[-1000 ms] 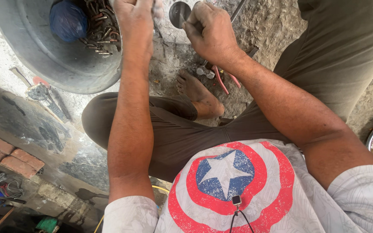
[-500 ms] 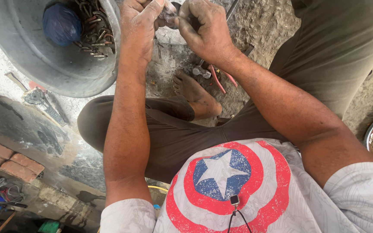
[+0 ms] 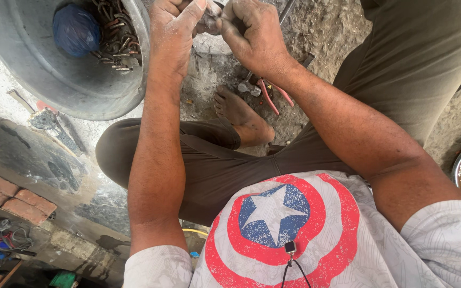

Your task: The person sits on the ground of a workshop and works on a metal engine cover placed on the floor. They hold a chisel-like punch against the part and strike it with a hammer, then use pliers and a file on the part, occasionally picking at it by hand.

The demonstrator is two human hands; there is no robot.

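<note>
Now we see both hands drawn together at the top of the view, where a second ago they sat a little apart, the left one flat near the basin and the right one alone on a round metal piece. The left hand (image 3: 174, 29) curls its fingers in, thumb pressed toward the right hand (image 3: 252, 34), and between the two sits a small grey metal part (image 3: 211, 21), pinched from both sides. We cannot tell its exact shape; the fingers cover most of it. It stays right at the fingertips, above the pale disc (image 3: 212, 45) on the ground.

Just below the right hand lie red-handled pliers (image 3: 273, 96) beside a couple of small metal bits (image 3: 246, 87), close to the bare foot (image 3: 241, 114). To the left of the left forearm stands the big grey metal basin (image 3: 54, 90), holding a rusty chain (image 3: 116, 34) and a blue bag (image 3: 76, 29). The view has slid a touch lower, so more of the shirt shows.
</note>
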